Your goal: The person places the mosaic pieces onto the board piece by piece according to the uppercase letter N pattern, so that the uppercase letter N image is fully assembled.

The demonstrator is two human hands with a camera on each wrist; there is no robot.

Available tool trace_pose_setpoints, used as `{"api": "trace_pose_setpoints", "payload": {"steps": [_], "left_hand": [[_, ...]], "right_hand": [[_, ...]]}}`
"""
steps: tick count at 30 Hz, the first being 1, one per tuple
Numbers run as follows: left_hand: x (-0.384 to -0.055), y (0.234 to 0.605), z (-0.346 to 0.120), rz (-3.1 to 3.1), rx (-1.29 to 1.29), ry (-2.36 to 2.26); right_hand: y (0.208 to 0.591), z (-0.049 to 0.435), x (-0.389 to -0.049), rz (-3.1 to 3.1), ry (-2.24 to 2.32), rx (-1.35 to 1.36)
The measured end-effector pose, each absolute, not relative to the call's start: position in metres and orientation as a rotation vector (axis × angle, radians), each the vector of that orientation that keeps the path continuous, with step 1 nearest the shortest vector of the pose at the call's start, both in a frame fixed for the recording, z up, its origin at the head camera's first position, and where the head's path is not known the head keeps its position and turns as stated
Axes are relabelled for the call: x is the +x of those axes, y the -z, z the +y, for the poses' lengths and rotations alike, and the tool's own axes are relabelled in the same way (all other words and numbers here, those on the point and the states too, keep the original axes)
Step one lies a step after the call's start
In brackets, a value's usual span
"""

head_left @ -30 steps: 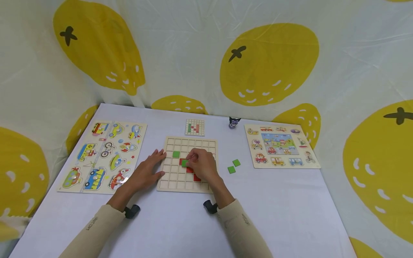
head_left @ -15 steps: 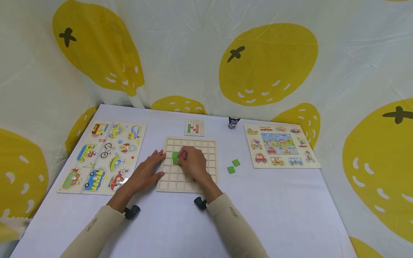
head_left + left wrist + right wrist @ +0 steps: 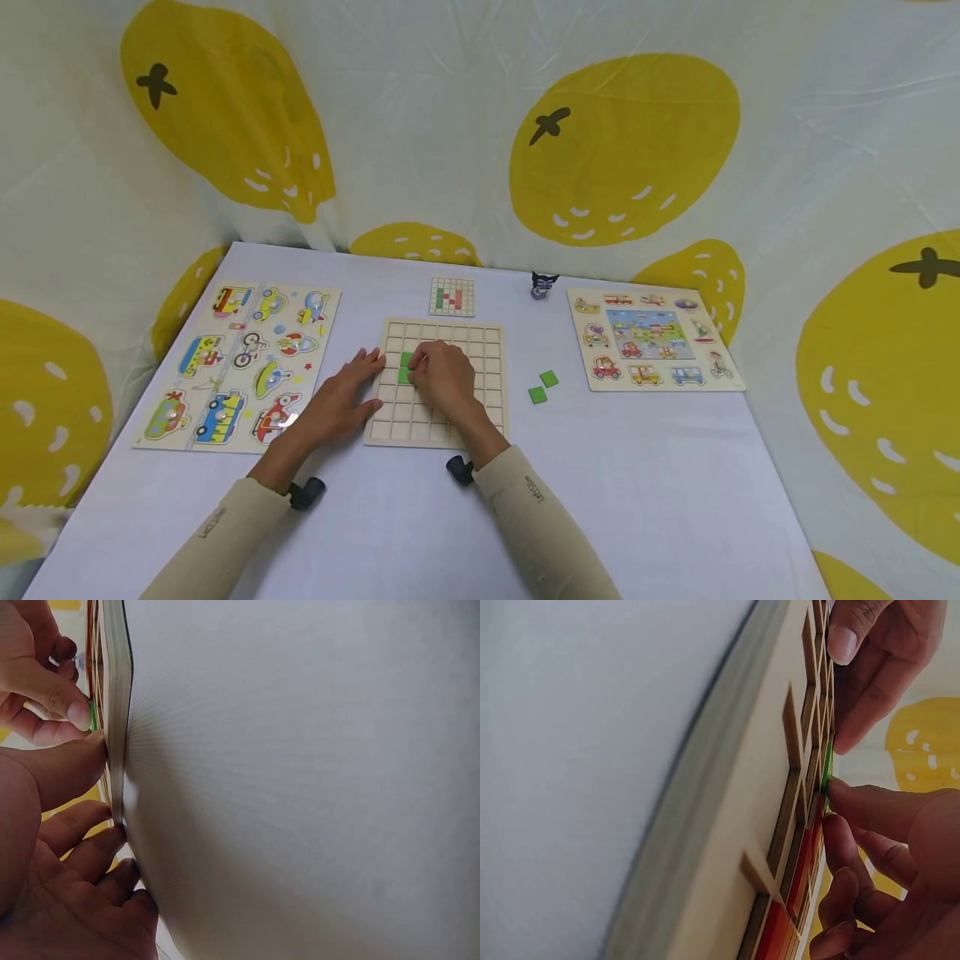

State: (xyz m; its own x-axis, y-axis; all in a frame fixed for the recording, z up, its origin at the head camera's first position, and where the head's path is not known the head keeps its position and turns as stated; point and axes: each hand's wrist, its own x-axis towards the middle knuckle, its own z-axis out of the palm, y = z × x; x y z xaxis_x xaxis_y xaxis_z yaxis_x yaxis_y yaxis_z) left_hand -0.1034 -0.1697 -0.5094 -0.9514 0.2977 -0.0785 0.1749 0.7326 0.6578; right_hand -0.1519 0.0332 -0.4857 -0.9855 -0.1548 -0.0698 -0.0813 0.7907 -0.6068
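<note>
In the head view, my right hand (image 3: pixel 444 377) pinches a green square tile (image 3: pixel 403 377) low over the wooden grid board (image 3: pixel 399 429), at a cell in its left part. Directly above that tile, another green tile (image 3: pixel 406 358) sits in the grid. My left hand (image 3: pixel 343 397) rests with spread fingers at the board's left edge. From the right wrist, the thumb (image 3: pixel 877 810) meets the thin green tile edge, and red tiles (image 3: pixel 774 930) lie in the grid nearer me. My right hand hides those red tiles in the head view.
Two loose green tiles (image 3: pixel 537 395) lie right of the board. Behind it is a small pattern card (image 3: pixel 452 283) with green and red squares, and a small dark figurine (image 3: pixel 543 285). Vehicle puzzle boards stand left (image 3: pixel 180 437) and right (image 3: pixel 600 384).
My right hand has moved left across the board, bringing the green tile from beside the red tiles to just below the other green one. My left hand has stayed put.
</note>
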Motion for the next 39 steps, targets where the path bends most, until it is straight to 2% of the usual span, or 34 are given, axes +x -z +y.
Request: {"api": "trace_pose_setpoints", "payload": {"steps": [12, 39], "left_hand": [[-0.103, 0.509, -0.170, 2.756, 0.389, -1.021], [-0.104, 0.508, -0.169, 2.750, 0.363, -1.016]], "right_hand": [[0.479, 0.050, -0.141, 2.841, 1.142, -0.246], [0.471, 0.149, -0.118, 2.897, 1.171, 0.152]]}}
